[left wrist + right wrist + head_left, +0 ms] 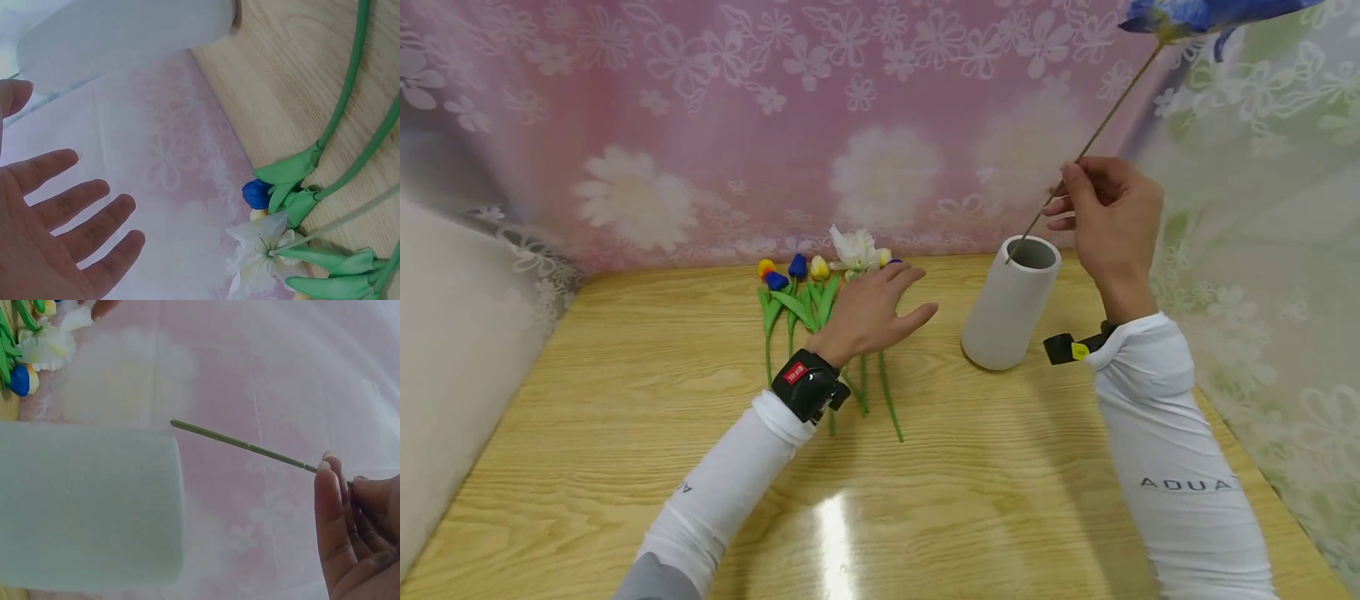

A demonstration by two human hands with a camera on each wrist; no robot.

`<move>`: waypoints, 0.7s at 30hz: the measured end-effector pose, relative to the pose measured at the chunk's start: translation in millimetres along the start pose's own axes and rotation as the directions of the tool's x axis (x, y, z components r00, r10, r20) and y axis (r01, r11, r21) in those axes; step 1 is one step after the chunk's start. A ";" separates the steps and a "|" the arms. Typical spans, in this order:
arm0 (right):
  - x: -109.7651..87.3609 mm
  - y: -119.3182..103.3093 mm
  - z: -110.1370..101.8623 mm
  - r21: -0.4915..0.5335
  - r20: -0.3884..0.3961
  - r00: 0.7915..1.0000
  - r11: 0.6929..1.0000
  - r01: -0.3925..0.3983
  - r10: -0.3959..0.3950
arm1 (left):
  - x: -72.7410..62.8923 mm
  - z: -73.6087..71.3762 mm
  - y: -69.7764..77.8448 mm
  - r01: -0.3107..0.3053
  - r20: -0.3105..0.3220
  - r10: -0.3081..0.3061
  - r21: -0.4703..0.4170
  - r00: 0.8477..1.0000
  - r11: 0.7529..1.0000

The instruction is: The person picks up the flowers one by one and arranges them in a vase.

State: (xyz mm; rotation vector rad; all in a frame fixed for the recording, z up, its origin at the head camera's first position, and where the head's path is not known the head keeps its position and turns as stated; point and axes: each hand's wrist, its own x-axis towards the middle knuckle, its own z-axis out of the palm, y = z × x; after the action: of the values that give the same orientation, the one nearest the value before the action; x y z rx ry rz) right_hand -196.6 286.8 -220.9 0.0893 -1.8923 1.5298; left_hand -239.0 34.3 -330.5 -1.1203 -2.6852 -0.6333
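My right hand pinches the thin stem of a blue artificial flower between thumb and fingers. The bloom points up at the top right of the head view, partly cut off. The stem slants down, its lower tip right by the rim of a white vase that stands upright on the table. My left hand is spread, palm down, over the artificial flowers, with nothing in its fingers. Beneath and beside it lie several tulips and a white lily-like flower, partly hidden by the hand.
The wooden table runs back to a pink floral curtain. A pale green floral curtain hangs along the right side. Green stems stretch toward the table's front, left of the vase.
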 end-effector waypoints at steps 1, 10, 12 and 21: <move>1.7 -0.5 -2.0 0.041 -0.017 1.000 0.999 -0.003 0.003 | 0.8 0.6 0.3 -0.002 0.001 0.002 0.000 1.000 1.000; 8.9 -1.4 -14.7 0.145 -0.074 0.997 0.989 -0.018 0.029 | 4.9 3.6 5.6 -0.019 -0.006 0.019 -0.002 1.000 1.000; 8.6 2.4 -15.4 0.112 -0.066 0.997 0.993 -0.041 0.049 | 4.8 4.8 5.8 -0.016 -0.003 0.016 -0.002 1.000 1.000; -5.5 31.9 -15.8 -0.316 0.032 0.991 0.942 -0.114 0.131 | 0.6 14.2 4.1 -0.003 0.024 0.003 -0.011 1.000 1.000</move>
State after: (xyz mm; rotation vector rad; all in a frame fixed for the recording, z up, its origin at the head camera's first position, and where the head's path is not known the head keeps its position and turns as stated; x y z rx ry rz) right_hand -199.7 308.5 -249.5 -0.1359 -2.1951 1.2951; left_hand -236.3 43.6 -341.8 -1.1419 -2.7030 -0.6386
